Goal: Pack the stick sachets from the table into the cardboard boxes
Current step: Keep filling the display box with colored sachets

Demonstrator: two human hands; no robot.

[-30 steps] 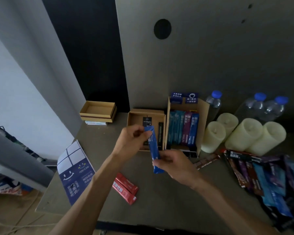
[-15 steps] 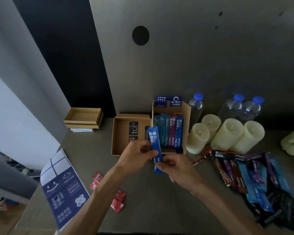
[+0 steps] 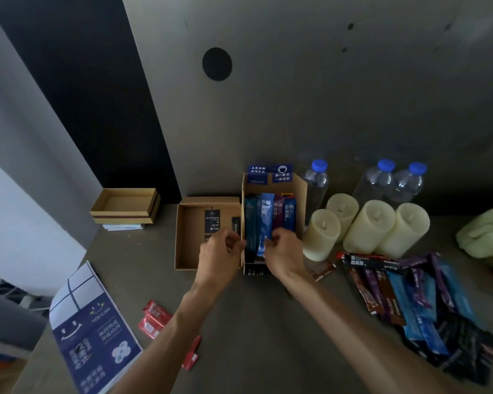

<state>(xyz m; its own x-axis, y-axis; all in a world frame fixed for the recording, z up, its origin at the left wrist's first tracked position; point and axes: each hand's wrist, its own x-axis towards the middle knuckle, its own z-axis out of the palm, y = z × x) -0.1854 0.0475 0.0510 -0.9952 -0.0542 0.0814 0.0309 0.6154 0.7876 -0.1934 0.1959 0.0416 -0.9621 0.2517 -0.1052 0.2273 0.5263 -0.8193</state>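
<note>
From the head view we look down on a grey table (image 3: 254,351), and both forearms reach in toward two cardboard boxes near its far edge. The right hand (image 3: 285,251) pinches the lower end of a blue sachet (image 3: 263,223) between thumb and fingertips. This sachet lies lengthwise in the filled box (image 3: 300,194), among a row of teal, purple and blue sticks, and its top end pokes a little past its neighbours.

The left hand (image 3: 221,251) is at the left wall of that same box with its fingers curled in. We cannot tell whether they grip the cardboard or only rest against it, because the fingertips blur into the wall.

Just left of the filled box, and touching it, is a shallow box (image 3: 188,237) that holds only a few black cards. A third box (image 3: 126,206) sits on some papers, well apart at the back left.

On the right side of the table, the loose sachets (image 3: 410,294) lie in a fanned heap of brown, purple, blue and black. One brown sachet (image 3: 322,270) lies between that heap and the right wrist. A few red sachets (image 3: 154,319) lie beside the left forearm, near a blue leaflet (image 3: 94,336).

Four pale candles (image 3: 367,226) stand to the right of the filled box, with three water bottles (image 3: 316,180) behind them. A green bag (image 3: 487,234) shows at the right edge.
</note>
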